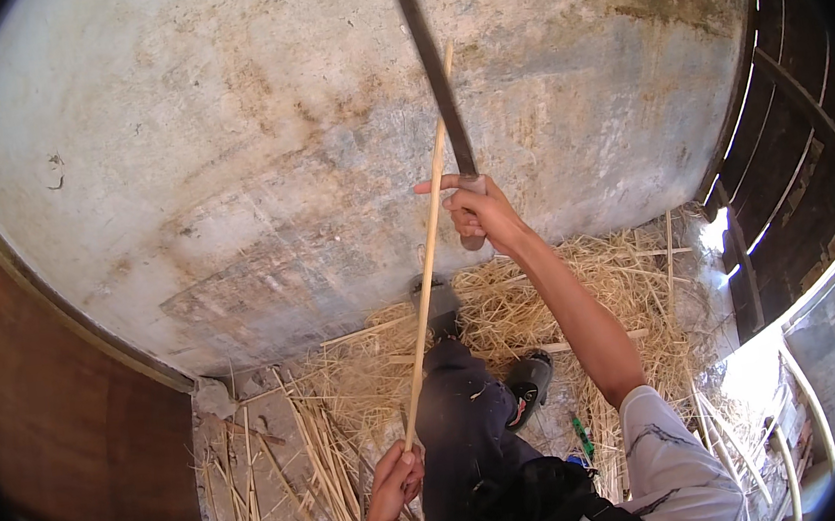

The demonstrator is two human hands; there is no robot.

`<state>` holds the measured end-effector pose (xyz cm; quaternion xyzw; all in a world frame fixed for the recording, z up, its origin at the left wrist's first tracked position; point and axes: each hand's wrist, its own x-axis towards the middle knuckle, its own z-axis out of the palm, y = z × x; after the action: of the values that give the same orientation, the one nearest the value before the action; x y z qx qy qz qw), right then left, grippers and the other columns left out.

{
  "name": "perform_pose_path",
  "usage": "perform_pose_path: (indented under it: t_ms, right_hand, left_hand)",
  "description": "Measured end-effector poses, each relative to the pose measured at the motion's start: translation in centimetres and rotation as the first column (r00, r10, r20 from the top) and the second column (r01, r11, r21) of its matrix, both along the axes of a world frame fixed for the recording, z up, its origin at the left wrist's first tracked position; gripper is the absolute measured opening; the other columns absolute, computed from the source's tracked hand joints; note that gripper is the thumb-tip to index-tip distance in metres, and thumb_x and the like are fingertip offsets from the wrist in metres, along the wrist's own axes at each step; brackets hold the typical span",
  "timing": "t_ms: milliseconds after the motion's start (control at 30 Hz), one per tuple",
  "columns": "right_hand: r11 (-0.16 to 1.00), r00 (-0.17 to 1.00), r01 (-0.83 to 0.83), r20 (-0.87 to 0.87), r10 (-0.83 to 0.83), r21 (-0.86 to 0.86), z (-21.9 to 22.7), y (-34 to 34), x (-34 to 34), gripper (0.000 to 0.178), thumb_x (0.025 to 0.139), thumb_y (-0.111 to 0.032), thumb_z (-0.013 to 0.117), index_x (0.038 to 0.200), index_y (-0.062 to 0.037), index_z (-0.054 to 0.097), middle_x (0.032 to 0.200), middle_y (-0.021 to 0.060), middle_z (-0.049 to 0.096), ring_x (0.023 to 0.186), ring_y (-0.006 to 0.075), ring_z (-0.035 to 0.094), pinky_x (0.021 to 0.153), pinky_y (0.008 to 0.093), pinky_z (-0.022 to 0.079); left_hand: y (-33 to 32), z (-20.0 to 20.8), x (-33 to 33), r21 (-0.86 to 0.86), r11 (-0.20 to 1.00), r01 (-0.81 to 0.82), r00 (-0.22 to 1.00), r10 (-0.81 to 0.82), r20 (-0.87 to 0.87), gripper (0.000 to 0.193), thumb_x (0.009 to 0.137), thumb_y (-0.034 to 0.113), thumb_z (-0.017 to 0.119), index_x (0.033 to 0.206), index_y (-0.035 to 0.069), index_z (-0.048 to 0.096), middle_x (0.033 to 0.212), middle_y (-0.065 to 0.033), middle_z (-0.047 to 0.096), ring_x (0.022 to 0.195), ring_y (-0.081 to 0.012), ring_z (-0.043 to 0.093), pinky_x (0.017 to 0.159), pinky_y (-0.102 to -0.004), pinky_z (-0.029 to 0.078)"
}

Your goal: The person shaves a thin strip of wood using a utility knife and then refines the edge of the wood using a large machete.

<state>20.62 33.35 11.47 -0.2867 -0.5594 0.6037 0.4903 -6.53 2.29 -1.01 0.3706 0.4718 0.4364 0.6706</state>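
A long pale wooden stick, probably split bamboo (428,259), slants up from my lap toward the wall. Its lower end is gripped in my left hand (394,476), fingers closed round it. My right hand (481,212) is closed on the handle of a machete (438,78), whose long dark blade points upward. The blade crosses the upper part of the stick; whether they touch I cannot tell. My right index finger stretches out to the left, across the stick.
A stained plaster wall (257,155) rises in front. Straw-like shavings (512,302) cover the floor around my shoe (529,382). Several thin strips (321,461) lie at the left, near a brown panel (79,394). Dark wooden boards (795,114) stand at the right. A small green object (582,435) lies near my legs.
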Motion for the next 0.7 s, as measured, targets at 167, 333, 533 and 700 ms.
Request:
perform_pose_path:
  t_ms: [167, 333, 533, 700]
  right_hand:
    - [0.999, 0.97, -0.02, -0.243, 0.014, -0.024, 0.0, -2.1, -0.6, 0.041, 0.1, -0.021, 0.063, 0.125, 0.0101, 0.068, 0.052, -0.0093, 0.034, 0.043, 0.0035, 0.03, 0.042, 0.0243, 0.022]
    - [0.999, 0.994, 0.047, -0.104, -0.047, 0.002, -0.3, -4.1, -0.2, 0.04, 0.102, -0.033, 0.068, 0.118, 0.0035, 0.071, 0.053, -0.0093, 0.035, 0.044, 0.0034, 0.03, 0.044, 0.0242, 0.023]
    - [0.998, 0.988, -0.048, -0.151, 0.042, -0.036, -0.4, -7.9, -2.0, 0.033, 0.104, -0.034, 0.067, 0.11, -0.0019, 0.071, 0.057, -0.0081, 0.038, 0.048, 0.0028, 0.033, 0.047, 0.025, 0.024]
    - [0.996, 0.967, -0.062, -0.25, 0.043, -0.068, -0.5, -11.2, -4.0, 0.033, 0.105, -0.034, 0.066, 0.11, -0.0017, 0.071, 0.059, -0.0082, 0.039, 0.05, 0.0025, 0.034, 0.047, 0.0251, 0.024]
  left_hand:
    - [-0.9, -0.8, -2.3, -0.073, 0.997, 0.04, 0.998, -0.037, 0.041, 0.021, 0.109, 0.024, 0.053, 0.1, 0.005, 0.054, 0.069, 0.0035, 0.042, 0.054, -0.0065, 0.039, 0.049, -0.0249, 0.032]
    - [-0.5, -2.3, -4.8, -0.044, 0.991, 0.127, 0.954, -0.134, -0.27, 0.017, 0.106, 0.019, 0.063, 0.107, 0.004, 0.056, 0.08, -0.0024, 0.052, 0.064, -0.0103, 0.05, 0.057, -0.0269, 0.042]
    - [1.1, 0.0, -4.9, 0.273, 0.923, 0.27, 0.813, -0.067, -0.579, 0.037, 0.101, 0.015, 0.07, 0.131, 0.003, 0.052, 0.116, -0.0078, 0.058, 0.109, -0.0177, 0.06, 0.091, -0.0354, 0.052]
    - [4.0, 5.4, 3.1, 0.483, 0.876, 0.002, 0.908, 0.201, -0.367, 0.03, 0.106, 0.017, 0.064, 0.13, 0.003, 0.054, 0.101, -0.0048, 0.061, 0.091, -0.0133, 0.064, 0.077, -0.0295, 0.052]
